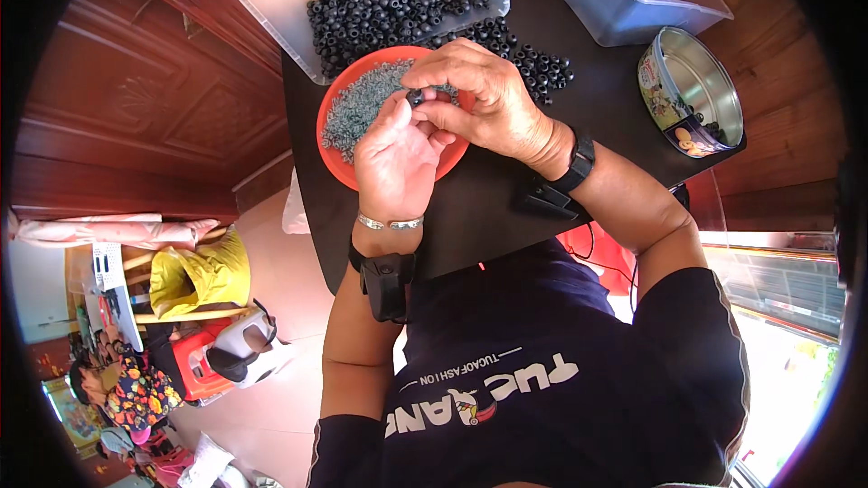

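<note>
Above a round orange-red basin (339, 167), my two hands meet at a small black ring-shaped piece (415, 98). My left hand (398, 163) is turned palm up, its thumb and fingers closed around the piece. From the right, my right hand (497, 104) reaches over with thumb and forefinger pinched at the same piece. Many tiny grey-blue parts (353, 117), too small to name, fill the basin. Behind it, a heap of black ring-shaped pieces (389, 0) lies in a clear plastic bin (280, 18) and spills onto the dark table (488, 217).
A second translucent bin (624, 23) with black pieces stands at the far right. Nearer is an open round tin (692, 95) with a few black pieces inside. Wooden panels flank the table. A yellow bag (203, 276) and stored goods stand at the left.
</note>
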`<control>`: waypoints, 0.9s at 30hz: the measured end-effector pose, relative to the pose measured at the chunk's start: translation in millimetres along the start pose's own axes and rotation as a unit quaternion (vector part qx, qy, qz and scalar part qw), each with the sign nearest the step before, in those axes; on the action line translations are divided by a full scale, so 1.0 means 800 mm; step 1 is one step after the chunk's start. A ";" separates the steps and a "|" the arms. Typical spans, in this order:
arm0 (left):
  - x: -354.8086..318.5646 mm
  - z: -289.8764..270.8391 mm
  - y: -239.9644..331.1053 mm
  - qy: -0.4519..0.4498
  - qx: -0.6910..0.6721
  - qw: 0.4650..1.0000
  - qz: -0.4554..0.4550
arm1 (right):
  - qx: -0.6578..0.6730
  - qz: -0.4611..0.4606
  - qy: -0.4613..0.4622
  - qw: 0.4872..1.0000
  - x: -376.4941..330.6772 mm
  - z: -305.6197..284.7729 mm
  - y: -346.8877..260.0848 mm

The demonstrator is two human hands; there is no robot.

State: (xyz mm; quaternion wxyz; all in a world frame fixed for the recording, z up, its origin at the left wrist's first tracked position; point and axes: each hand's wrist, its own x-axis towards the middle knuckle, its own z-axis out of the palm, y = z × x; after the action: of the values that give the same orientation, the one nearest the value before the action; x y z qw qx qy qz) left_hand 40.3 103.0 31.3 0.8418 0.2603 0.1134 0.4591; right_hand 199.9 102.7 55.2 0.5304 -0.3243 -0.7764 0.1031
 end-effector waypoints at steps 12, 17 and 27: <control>0.002 0.003 -0.001 -0.026 0.026 0.999 0.002 | -0.098 -0.063 0.008 0.993 0.005 -0.002 -0.005; -0.001 -0.003 -0.002 -0.020 0.033 0.999 0.000 | -0.113 -0.069 0.006 0.991 0.004 -0.001 -0.006; -0.001 0.001 -0.001 -0.030 0.041 0.999 0.012 | -0.124 -0.071 0.006 0.990 0.003 0.002 -0.003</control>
State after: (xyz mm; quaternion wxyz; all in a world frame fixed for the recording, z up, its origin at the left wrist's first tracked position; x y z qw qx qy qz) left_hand 40.9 101.8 31.5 0.8277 0.3095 0.1035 0.4565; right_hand 196.8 102.8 57.3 0.4966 -0.3325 -0.8011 -0.0342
